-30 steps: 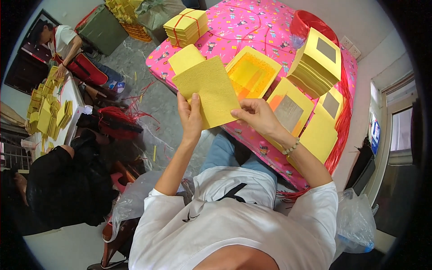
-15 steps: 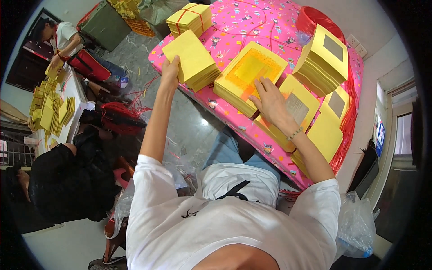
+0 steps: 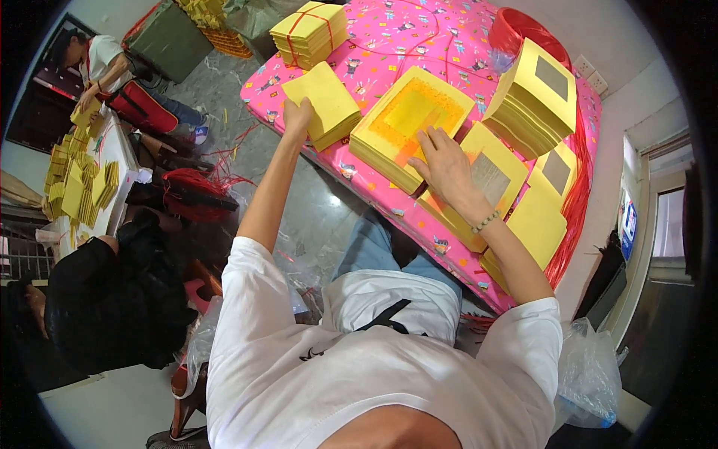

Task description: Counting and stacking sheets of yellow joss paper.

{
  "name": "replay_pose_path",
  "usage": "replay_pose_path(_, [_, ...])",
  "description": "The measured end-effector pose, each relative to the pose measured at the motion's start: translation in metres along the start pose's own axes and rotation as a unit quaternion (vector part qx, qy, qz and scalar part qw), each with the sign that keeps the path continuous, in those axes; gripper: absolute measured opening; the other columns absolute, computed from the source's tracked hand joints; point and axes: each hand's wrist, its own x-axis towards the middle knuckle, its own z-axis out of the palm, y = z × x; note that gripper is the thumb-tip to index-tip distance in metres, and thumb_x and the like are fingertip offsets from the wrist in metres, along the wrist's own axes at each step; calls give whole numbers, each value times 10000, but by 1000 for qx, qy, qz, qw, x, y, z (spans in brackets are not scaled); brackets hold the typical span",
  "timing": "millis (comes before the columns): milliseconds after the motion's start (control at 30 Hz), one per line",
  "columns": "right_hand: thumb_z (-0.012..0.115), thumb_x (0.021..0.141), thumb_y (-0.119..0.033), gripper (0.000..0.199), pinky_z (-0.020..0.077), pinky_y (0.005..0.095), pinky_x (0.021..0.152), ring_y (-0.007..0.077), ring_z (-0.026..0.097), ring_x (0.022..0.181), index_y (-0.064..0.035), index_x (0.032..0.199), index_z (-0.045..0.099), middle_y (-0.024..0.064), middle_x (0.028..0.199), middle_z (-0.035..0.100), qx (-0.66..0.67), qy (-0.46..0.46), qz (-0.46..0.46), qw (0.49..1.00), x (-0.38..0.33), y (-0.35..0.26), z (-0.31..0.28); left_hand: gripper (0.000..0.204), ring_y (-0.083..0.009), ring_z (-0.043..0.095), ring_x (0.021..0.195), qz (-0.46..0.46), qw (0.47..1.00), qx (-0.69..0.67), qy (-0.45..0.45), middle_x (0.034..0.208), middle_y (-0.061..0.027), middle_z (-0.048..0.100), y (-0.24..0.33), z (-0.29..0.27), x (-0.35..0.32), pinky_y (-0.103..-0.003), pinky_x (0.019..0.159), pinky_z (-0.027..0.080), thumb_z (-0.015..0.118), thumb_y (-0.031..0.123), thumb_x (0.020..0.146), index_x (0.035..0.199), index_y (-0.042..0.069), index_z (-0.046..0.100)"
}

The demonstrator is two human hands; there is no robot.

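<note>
Left hand (image 3: pixel 298 116) holds the small stack of yellow paper sheets (image 3: pixel 329 105) at 11 o'clock; right hand (image 3: pixel 441 161) lies flat and wide on the big yellow-and-orange paper pile (image 3: pixel 396 123), likely stacking.

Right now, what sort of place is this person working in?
Probably a small workshop where paper goods are sorted and bundled by hand. Stacks of yellow paper sheets cover a pink patterned table, one tied bundle sits at its far end, and another person handles similar sheets at a second table.
</note>
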Motion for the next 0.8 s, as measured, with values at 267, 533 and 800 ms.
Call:
replay_pose_path(267, [599, 839, -332, 540, 402, 432, 953, 377, 464, 1160, 49, 1203, 482, 232, 1217, 496, 8, 4, -4, 1000, -1, 1, 2, 459, -368, 591, 1002, 20, 999, 23, -17, 1056, -260, 599, -22, -1, 14, -403, 853, 456, 586, 237, 802, 1111, -89, 496])
replay_pose_path(533, [601, 838, -328, 530, 406, 425, 948, 375, 475, 1142, 51, 1190, 488, 233, 1201, 500, 2, 6, -1, 1000, -3, 4, -1, 482, -381, 589, 998, 27, 990, 134, -26, 1041, -288, 594, 16, -5, -10, -409, 849, 460, 600, 261, 791, 1092, -105, 510])
replay_pose_path(800, [663, 787, -312, 442, 478, 398, 782, 317, 554, 960, -15, 1091, 543, 150, 1044, 531, 92, 12, 14, 996, -10, -15, -38, 659, -415, 525, 1071, 20, 964, 263, 33, 1132, -282, 530, 18, -11, -22, -456, 883, 439, 614, 433, 762, 1150, -81, 474])
